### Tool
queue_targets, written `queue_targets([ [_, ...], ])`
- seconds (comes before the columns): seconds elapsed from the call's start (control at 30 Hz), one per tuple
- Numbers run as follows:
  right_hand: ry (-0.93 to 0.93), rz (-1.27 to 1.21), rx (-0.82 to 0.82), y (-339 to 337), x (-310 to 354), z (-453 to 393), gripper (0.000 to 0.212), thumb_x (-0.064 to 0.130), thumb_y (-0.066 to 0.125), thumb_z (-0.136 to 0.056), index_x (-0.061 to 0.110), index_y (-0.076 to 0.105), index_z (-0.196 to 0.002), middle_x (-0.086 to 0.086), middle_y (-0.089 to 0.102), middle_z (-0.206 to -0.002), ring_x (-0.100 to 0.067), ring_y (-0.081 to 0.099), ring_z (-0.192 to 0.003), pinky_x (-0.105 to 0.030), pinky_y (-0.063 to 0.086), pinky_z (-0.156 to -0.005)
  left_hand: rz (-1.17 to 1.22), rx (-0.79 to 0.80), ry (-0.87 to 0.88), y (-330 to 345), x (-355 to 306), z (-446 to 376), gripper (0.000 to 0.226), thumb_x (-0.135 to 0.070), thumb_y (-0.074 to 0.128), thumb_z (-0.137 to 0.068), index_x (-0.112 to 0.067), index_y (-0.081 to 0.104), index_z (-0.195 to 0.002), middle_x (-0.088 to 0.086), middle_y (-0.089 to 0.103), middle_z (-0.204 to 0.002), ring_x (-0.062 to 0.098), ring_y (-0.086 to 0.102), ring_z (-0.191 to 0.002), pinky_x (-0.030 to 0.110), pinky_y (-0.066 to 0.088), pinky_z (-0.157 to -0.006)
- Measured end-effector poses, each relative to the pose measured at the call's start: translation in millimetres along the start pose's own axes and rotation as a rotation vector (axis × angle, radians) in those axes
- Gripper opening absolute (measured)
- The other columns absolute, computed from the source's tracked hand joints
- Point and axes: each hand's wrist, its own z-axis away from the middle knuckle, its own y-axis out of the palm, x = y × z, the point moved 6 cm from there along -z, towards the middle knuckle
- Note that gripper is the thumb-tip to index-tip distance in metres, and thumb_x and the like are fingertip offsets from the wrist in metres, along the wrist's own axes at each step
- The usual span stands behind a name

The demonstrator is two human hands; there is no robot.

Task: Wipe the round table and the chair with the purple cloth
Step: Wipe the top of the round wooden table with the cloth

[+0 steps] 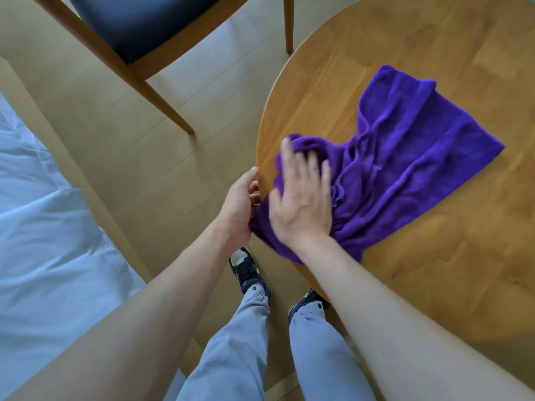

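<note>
purple cloth point(405, 157) is on the round table point(434, 53), spread loosely from the near-left edge toward the middle. it's rumpled, with bunched folds under the hand and a flatter panel trailing off to the far right. one corner droops over the table rim on the near side.

right hand point(301, 204) lies flat on the bunched end, palm down, fingers spread and fairly straight, pressing rather than gripping. it's motion-blurred, so i read it as mid-swipe. left hand point(240, 204) is at the table rim, thumb up along the edge, fingers curled toward the overhanging corner of cloth. can't tell if it actually pinches the cloth or just steadies the edge; the fingertips are hidden.

handling, my read: looks like microfibre or terry, so soft, light, no stiffness, folds on itself at once. it should grip the wood a bit, not slide freely, so a flat palm drags the near part and the loose tail lags and wrinkles. not fragile. best hold is a flat palm on a folded pad, or gather the bunched end into a fist; pinching a corner only lifts it.

chair point(121, 30), dark seat on a wood frame, stands well apart on the far-left over the floor, untouched by either hand. a white bed point(43, 227) sits left of the person's legs.
</note>
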Motion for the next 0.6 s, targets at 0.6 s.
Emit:
queue_targets([
  [0.6,0.036,-0.039,0.014,-1,-13,31,0.088,0.031,0.051,-0.084,0.014,0.018,-0.163,-0.006,0.039,-0.160,-0.031,0.028,-0.151,-0.047,0.008,-0.128,-0.500,-0.145,0.132,-12,26,1,0.067,-0.077,0.047,-0.088,-0.013,0.065,-0.084,0.000,0.061,-0.068,0.014,0.056,-0.062,0.025,0.050,-0.062],
])
